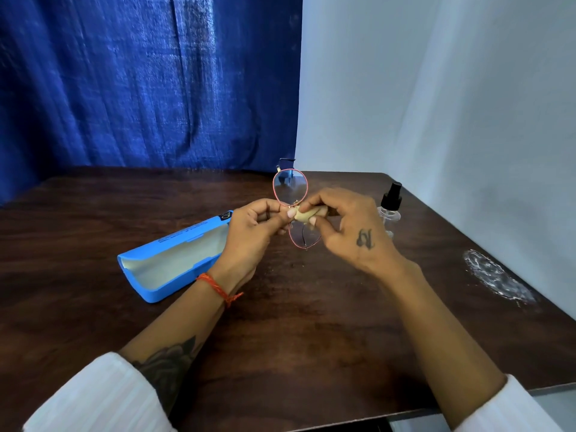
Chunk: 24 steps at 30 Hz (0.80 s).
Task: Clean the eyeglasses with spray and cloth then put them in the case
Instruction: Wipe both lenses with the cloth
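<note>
Pink-rimmed eyeglasses [290, 188] are held upright above the middle of the table, one lens pointing up and the other down. My left hand [252, 232] pinches the frame near the bridge. My right hand [346, 229] pinches a small beige cloth [307, 215] against the frame at the bridge. The open blue case [162, 269] with a pale lining lies on the table to the left of my left hand. A clear spray bottle [389, 207] with a black nozzle stands behind my right hand.
The dark wooden table [296, 322] has a white smear [495, 275] near its right edge. A blue curtain hangs behind on the left and a white wall stands on the right. A small blue object [286, 162] sits at the table's back edge.
</note>
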Available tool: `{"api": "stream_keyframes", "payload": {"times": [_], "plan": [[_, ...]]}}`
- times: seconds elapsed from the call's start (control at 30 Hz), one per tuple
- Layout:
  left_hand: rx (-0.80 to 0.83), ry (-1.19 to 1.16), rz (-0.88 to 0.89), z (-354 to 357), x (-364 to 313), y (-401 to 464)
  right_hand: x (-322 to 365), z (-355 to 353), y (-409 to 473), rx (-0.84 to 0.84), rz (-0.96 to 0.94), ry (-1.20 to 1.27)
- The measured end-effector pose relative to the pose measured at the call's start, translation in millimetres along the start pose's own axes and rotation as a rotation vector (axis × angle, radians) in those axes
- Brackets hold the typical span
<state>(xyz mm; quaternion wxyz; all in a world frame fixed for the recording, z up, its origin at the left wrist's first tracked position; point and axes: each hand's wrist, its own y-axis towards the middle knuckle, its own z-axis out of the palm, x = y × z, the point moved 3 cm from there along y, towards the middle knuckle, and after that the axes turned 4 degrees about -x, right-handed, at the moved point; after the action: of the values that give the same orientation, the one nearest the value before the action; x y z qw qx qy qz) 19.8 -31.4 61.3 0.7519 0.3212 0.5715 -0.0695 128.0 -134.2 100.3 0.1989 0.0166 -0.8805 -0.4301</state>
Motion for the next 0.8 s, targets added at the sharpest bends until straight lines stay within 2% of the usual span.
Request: {"api": "stream_keyframes", "payload": {"times": [0.17,0.33,0.4,0.5,0.57,0.63,0.8], "plan": [[-0.025,-0.021,0.004,2.5,-2.0,-1.1,-12.0,-5.9,-9.7,-0.049,0.360,0.306],[-0.060,-0.113,-0.015,3.1,-2.2,-2.1,0.2,-0.5,-43.7,-0.316,0.697,0.496],[-0.070,-0.157,-0.036,3.9,-0.7,-2.8,6.1,10.0,-54.3,-0.427,0.910,0.788],[-0.086,-0.238,-0.079,5.0,2.9,-2.9,16.2,28.5,-60.6,-0.577,1.259,1.460],[-0.096,-0.278,-0.107,6.1,5.5,-3.4,26.5,40.2,-62.3,-0.674,1.418,1.731],[-0.095,-0.282,-0.121,7.9,8.0,-4.4,36.4,51.5,-60.6,-0.658,1.488,1.836],[-0.111,-0.251,-0.117,6.0,8.2,-4.1,41.0,62.0,-45.4,-0.637,1.472,1.967]]}}
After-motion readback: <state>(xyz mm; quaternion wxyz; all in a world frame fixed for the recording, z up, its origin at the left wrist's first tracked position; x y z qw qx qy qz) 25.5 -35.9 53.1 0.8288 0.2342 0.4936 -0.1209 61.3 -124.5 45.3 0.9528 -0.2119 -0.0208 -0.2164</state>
